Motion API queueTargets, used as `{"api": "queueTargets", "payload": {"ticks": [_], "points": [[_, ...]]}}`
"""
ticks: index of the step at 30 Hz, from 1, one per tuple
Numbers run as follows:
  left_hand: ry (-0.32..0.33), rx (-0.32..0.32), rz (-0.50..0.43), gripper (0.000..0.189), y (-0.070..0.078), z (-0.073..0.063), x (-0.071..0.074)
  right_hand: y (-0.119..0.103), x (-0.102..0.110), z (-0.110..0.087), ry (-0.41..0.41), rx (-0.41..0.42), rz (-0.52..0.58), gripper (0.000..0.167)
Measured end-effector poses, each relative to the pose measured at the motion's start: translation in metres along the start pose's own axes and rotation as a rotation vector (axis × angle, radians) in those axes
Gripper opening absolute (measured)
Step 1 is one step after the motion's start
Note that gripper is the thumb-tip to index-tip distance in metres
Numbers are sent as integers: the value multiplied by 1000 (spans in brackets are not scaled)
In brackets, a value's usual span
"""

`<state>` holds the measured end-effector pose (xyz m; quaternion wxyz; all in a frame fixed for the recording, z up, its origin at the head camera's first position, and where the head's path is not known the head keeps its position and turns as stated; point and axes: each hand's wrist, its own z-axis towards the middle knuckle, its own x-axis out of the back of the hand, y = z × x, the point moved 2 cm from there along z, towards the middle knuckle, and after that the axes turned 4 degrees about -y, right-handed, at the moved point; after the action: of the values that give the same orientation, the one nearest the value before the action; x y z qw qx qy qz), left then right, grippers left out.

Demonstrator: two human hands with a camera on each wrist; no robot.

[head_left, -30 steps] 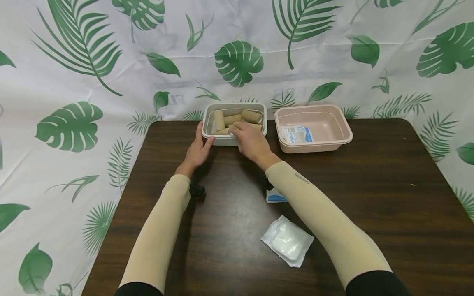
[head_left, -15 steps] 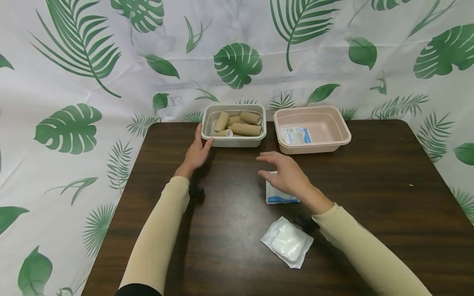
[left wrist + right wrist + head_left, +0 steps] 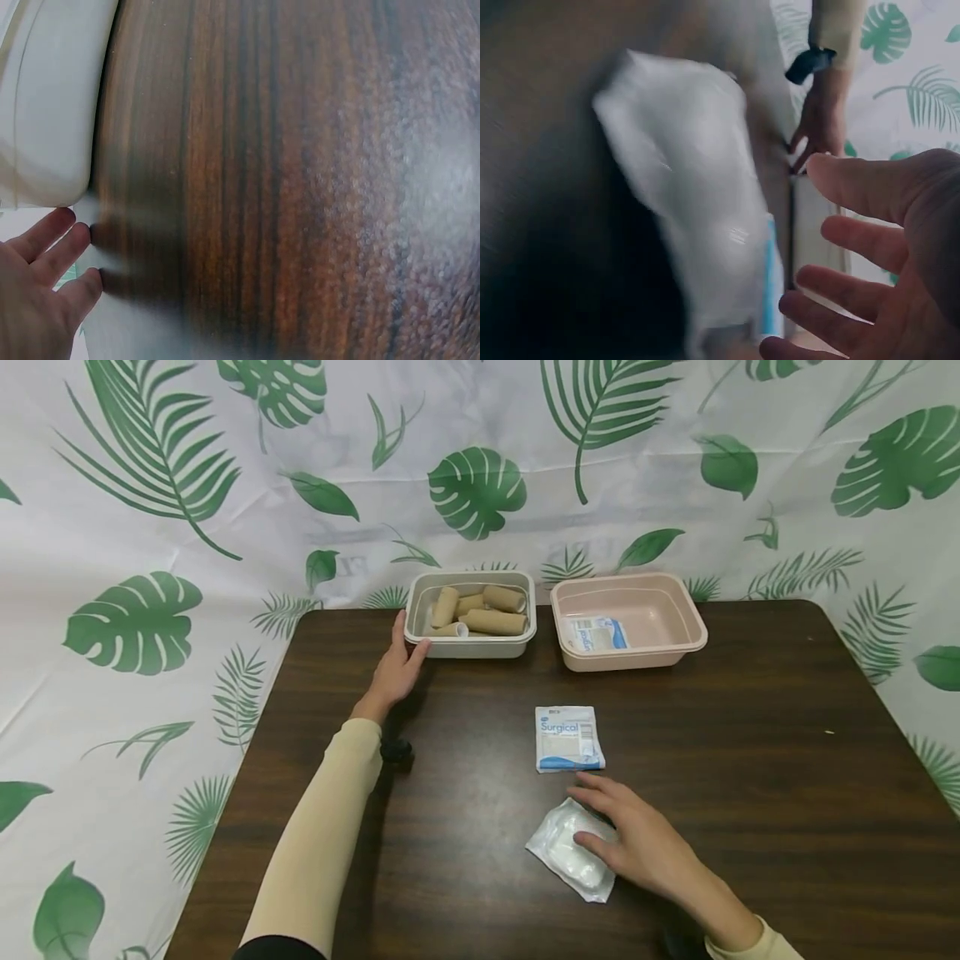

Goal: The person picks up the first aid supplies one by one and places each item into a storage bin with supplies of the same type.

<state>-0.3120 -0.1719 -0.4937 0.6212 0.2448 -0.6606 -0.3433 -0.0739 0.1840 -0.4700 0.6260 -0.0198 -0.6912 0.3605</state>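
Note:
My left hand [image 3: 393,672] rests with extended fingers along the left end and front corner of a pale grey plastic bin [image 3: 471,648]. In the left wrist view its fingertips [image 3: 58,223] sit right at the bin's corner. Several brown cardboard-coloured rolls [image 3: 495,622] lie inside that bin. My right hand [image 3: 633,835], fingers spread, hovers over the right side of a clear-wrapped white packet [image 3: 573,852] on the table. The right wrist view has the packet [image 3: 697,172] beside the open palm, with nothing held. Just beyond lies a flat white-and-blue packet labelled "Surgical" [image 3: 567,739].
A pink plastic bin [image 3: 637,660] stands at the back, right of the grey one, holding another white-and-blue packet [image 3: 597,633]. Both bins are at the far edge of the dark wooden table [image 3: 750,718], before a leaf-print cloth [image 3: 480,410].
My right hand has left the rolls in the grey bin and come back and right to the clear-wrapped packet, uncovering the Surgical packet. My left hand stays at the bin.

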Motion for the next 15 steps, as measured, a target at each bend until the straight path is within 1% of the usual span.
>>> {"api": "queueTargets", "payload": {"ticks": [3, 6, 15], "points": [[3, 1, -5, 76, -1, 0, 0, -1, -9, -16, -20, -14, 9, 62], [15, 2, -2, 77, -2, -1, 1, -3, -13, -25, -40, -32, 19, 66], [5, 13, 0, 77, 1, -1, 0, -5, -24, -35, -127, -87, -8, 78]]}}
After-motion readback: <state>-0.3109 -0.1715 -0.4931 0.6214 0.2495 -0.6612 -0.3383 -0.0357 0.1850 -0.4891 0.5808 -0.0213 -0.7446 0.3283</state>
